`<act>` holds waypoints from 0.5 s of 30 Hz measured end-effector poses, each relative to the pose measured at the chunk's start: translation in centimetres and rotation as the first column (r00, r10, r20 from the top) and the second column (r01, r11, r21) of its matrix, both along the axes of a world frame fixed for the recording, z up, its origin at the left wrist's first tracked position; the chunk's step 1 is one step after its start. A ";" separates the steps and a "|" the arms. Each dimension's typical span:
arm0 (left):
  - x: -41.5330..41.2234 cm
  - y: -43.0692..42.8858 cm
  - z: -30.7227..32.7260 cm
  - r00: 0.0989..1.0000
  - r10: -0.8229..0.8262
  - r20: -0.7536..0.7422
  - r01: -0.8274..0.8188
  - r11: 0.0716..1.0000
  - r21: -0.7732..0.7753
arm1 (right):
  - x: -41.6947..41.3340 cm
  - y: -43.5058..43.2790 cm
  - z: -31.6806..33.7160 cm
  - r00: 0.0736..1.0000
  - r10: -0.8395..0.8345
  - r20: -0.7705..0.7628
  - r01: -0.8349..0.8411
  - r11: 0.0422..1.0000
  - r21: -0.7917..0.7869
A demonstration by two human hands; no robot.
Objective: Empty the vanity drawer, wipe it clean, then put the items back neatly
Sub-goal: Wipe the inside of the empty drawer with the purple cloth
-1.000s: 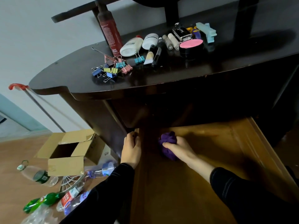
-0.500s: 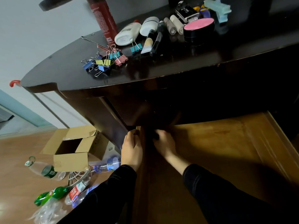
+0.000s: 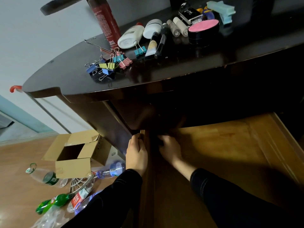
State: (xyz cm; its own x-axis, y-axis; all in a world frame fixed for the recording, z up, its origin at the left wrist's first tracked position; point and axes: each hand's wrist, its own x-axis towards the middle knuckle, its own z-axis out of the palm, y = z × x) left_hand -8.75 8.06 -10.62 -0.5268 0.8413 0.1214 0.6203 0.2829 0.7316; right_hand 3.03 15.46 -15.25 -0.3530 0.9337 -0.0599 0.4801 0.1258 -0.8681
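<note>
Fingers (image 3: 136,142) of the left hand (image 3: 137,155) are pressed together and curled over the top of the drawer's left wall, thumb on the outer face, wrist straight, black sleeve running down toward 7 o'clock. The right hand (image 3: 171,151) lies palm down at the centre of the view, forearm angled in from 5 o'clock, knuckles raised. Its fingertips reach into the shadowed back-left corner of the drawer (image 3: 230,145), against a dark bundle (image 3: 158,141) too dim to identify. Whether they grip it or merely press on it cannot be determined.

The drawer stands pulled out, filling the 3 to 6 o'clock sector, its bare wooden floor lit on the right.

On the vanity top (image 3: 164,71) at 12 o'clock:
- binder clips (image 3: 108,65) heaped at 11 o'clock
- red spray bottle (image 3: 105,20) upright behind them
- white bottle (image 3: 130,37) lying just beside it
- black jar with pink lid (image 3: 203,28) at 1 o'clock

On the floor at 8 o'clock sit an open cardboard box (image 3: 74,167) and scattered plastic bottles (image 3: 47,176).
</note>
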 end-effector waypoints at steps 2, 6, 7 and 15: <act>0.2 0.0 0.2 1.000 -0.004 0.010 0.004 1.000 0.005 | 0.7 1.5 0.1 0.994 0.049 0.096 -0.046 0.998 -0.032; 0.5 -0.2 0.5 1.000 -0.004 0.020 0.004 1.000 0.015 | -0.2 3.3 1.7 0.955 -0.259 -0.148 0.215 0.941 -0.260; 0.6 -0.2 0.6 1.000 -0.004 0.016 0.003 1.000 0.017 | -0.7 2.9 2.0 0.914 -0.323 -0.247 0.253 0.927 -0.276; 0.8 -0.3 1.0 1.000 0.015 0.010 -0.015 1.000 -0.011 | 0.3 0.7 -0.6 1.000 0.002 -0.018 -0.004 0.991 -0.132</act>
State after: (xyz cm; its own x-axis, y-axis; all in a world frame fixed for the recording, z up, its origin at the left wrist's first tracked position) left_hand -7.97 7.79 -9.66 -0.5406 0.8345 0.1065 0.6082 0.3003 0.7348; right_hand 3.37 16.12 -15.89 -0.3578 0.9171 -0.1758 0.4639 0.0112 -0.8858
